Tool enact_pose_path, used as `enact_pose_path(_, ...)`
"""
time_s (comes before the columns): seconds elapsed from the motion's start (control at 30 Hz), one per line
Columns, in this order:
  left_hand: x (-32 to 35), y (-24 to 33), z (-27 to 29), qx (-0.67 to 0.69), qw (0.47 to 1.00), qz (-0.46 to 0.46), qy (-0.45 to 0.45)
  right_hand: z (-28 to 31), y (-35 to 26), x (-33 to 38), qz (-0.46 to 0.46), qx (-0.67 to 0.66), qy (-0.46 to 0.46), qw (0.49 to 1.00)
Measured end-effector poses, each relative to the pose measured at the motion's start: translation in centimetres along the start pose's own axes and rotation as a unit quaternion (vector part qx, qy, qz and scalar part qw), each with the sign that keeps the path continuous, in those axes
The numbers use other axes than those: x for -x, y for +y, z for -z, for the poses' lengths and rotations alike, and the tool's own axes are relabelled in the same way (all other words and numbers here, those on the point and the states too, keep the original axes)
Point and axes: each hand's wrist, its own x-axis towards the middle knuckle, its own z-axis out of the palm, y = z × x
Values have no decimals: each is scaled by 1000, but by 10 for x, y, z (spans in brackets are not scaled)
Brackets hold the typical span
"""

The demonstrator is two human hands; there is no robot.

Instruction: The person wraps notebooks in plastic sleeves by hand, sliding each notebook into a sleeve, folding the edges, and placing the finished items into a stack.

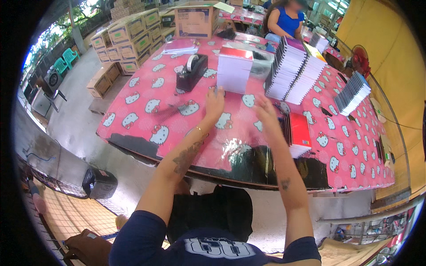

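A tall stack of notebooks with a red top cover (235,73) stands on the pink patterned table cover in front of me. My left hand (215,106) reaches to the lower left corner of this stack, fingers stretched toward it; a small greyish spot shows at the fingertips, too small to make out. Slightly blurred, my right hand (266,113) hovers to the right of the stack, fingers apart and holding nothing. Beside my right forearm sits a lower stack of spiral notebooks with a red cover (301,131), partly hidden by the arm.
A black tape dispenser (192,73) stands left of the stack, and a loose wire spiral (173,113) lies nearer. Tall notebook stacks (290,73) rise to the right, another (353,93) farther right. An open carton (194,21) sits behind. Across the table is a person in blue (286,22).
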Motion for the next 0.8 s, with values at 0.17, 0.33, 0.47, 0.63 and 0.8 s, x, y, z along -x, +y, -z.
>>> enact_pose_path(0.17, -79, -33, 18, 61, 995, 52, -60, -36, 84, -105, -102, 11, 68, 992)
enact_pose_path(0.33, -109, -31, -13, 306, 923, 193, -133, -18, 106, -149, -106, -5, 105, 989)
enact_pose_path(0.47, -128, -39, -15, 325, 926, 59, -182, -33, 101, -173, -76, -59, -25, 995)
enact_pose_path(0.63, -108, -24, -7, 344, 905, 145, -202, -30, 100, -169, -103, 17, -8, 994)
enact_pose_path(0.8, -68, -20, 17, 323, 924, 116, -170, -44, 93, -125, -77, 41, 4, 996)
